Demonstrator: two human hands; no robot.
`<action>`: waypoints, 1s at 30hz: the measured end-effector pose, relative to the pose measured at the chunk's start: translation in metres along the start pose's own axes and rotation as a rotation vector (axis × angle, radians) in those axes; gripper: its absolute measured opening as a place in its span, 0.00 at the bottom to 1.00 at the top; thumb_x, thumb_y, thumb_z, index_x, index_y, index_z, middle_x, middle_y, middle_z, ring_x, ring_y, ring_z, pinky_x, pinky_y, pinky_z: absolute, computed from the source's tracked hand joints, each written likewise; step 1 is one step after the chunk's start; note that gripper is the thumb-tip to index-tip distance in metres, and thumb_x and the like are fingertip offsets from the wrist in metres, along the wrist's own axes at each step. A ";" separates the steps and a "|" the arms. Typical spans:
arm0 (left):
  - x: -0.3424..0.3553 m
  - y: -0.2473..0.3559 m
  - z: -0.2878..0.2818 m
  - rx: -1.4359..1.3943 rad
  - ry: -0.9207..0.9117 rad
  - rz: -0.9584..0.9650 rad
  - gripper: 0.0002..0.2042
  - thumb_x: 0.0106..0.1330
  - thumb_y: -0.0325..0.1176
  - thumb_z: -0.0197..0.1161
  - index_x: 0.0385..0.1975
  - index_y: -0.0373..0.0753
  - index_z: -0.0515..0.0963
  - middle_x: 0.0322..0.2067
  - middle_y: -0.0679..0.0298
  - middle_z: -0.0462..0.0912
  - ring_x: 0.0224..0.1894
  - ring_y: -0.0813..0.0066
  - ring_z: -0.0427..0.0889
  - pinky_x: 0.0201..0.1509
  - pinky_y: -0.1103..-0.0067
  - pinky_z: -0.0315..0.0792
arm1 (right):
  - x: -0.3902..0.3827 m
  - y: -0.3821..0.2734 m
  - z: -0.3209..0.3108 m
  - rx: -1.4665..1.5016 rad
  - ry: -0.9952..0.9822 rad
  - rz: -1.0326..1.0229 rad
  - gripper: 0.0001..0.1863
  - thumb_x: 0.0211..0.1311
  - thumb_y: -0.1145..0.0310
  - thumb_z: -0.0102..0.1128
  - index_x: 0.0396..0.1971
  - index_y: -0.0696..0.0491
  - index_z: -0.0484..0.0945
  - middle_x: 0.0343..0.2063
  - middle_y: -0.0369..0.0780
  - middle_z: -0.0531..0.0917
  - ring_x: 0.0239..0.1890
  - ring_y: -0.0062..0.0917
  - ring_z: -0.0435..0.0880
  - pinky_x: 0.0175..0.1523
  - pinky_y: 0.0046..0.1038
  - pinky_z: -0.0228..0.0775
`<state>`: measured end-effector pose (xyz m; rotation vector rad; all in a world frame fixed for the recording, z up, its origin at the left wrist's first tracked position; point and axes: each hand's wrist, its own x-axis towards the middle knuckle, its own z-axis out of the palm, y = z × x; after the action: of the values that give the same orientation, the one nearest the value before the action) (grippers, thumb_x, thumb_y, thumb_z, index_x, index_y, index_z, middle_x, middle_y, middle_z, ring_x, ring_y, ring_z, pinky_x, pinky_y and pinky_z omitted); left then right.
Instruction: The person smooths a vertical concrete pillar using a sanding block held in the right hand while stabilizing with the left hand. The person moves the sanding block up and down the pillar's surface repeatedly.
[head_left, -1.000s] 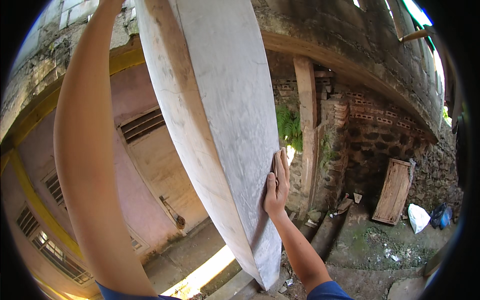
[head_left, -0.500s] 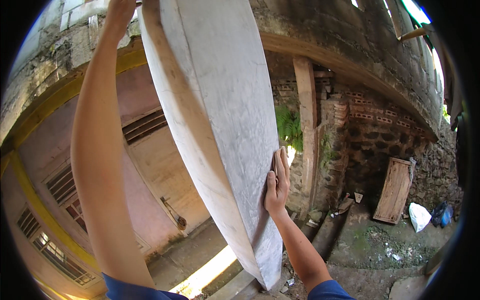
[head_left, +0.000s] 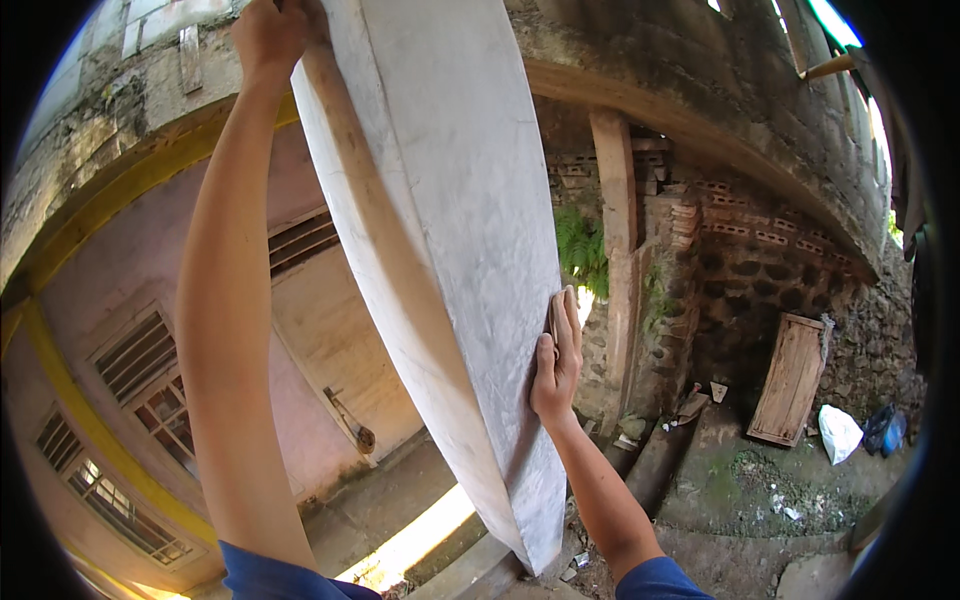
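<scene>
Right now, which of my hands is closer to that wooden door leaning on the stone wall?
Right. The right hand presses the pale slab's edge, nearer the wooden door; the left hand grips the slab's top, farther away.

- Two bare forearms are seen, entering from the lower edge of the head view.
- Short blue sleeves are worn; their hems are cut off by the lower edge, one on each upper arm.
- The left sleeve (head_left: 290, 575) is shown as a plain dark-blue band with faint folds.
- The right sleeve (head_left: 660, 582) is seen in the same blue, smooth and unmarked.
- The left hand (head_left: 268, 35) and the right hand (head_left: 558, 360) are bare; gloves, rings, a watch or bracelets are not worn.
</scene>
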<state>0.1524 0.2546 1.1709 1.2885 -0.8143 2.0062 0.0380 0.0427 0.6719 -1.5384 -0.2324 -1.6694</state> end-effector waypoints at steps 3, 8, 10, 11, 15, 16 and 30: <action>-0.003 -0.012 -0.001 -0.037 0.011 0.031 0.08 0.65 0.30 0.66 0.40 0.33 0.82 0.33 0.48 0.87 0.37 0.50 0.86 0.42 0.61 0.77 | 0.000 0.000 -0.002 -0.039 -0.010 -0.001 0.26 0.78 0.67 0.48 0.71 0.61 0.68 0.75 0.55 0.61 0.77 0.48 0.59 0.78 0.43 0.52; -0.003 -0.007 -0.003 -0.099 0.092 -0.085 0.16 0.61 0.28 0.70 0.49 0.37 0.77 0.27 0.55 0.81 0.32 0.57 0.82 0.38 0.65 0.75 | -0.001 0.000 0.000 0.007 0.000 0.009 0.27 0.78 0.66 0.48 0.72 0.60 0.67 0.75 0.55 0.61 0.77 0.48 0.59 0.77 0.43 0.52; 0.001 -0.002 -0.007 -0.133 0.095 -0.084 0.18 0.61 0.27 0.70 0.50 0.38 0.76 0.26 0.57 0.78 0.31 0.59 0.80 0.37 0.66 0.74 | -0.002 0.000 0.001 0.009 -0.003 0.009 0.27 0.78 0.66 0.48 0.72 0.60 0.67 0.75 0.55 0.61 0.77 0.47 0.59 0.77 0.42 0.53; -0.001 0.009 -0.012 -0.120 0.112 -0.062 0.18 0.61 0.25 0.69 0.50 0.38 0.76 0.25 0.57 0.78 0.30 0.60 0.79 0.36 0.66 0.73 | -0.001 0.000 0.001 0.006 -0.001 0.008 0.27 0.78 0.65 0.48 0.72 0.59 0.67 0.75 0.54 0.61 0.77 0.47 0.59 0.77 0.43 0.52; -0.014 0.045 -0.029 -0.072 0.049 0.097 0.18 0.61 0.24 0.67 0.52 0.39 0.78 0.28 0.54 0.79 0.31 0.58 0.79 0.36 0.64 0.71 | -0.001 0.005 -0.001 -0.013 0.006 0.014 0.27 0.79 0.63 0.48 0.72 0.58 0.67 0.75 0.54 0.61 0.77 0.47 0.59 0.78 0.44 0.50; -0.014 0.044 -0.027 -0.062 0.066 0.157 0.16 0.62 0.25 0.67 0.51 0.38 0.79 0.28 0.54 0.80 0.31 0.56 0.80 0.36 0.63 0.71 | -0.002 0.007 -0.002 -0.017 0.006 0.018 0.27 0.79 0.63 0.48 0.72 0.58 0.68 0.75 0.53 0.61 0.77 0.47 0.59 0.78 0.44 0.49; 0.001 0.024 -0.038 0.187 -0.009 0.022 0.12 0.67 0.37 0.69 0.33 0.32 0.83 0.27 0.53 0.85 0.30 0.56 0.82 0.39 0.64 0.74 | 0.000 0.001 0.000 0.010 -0.004 0.015 0.27 0.78 0.64 0.48 0.72 0.59 0.67 0.75 0.55 0.61 0.78 0.49 0.57 0.78 0.44 0.48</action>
<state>0.1130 0.2685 1.1548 1.3979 -0.6603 2.1364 0.0386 0.0426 0.6715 -1.5327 -0.2305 -1.6511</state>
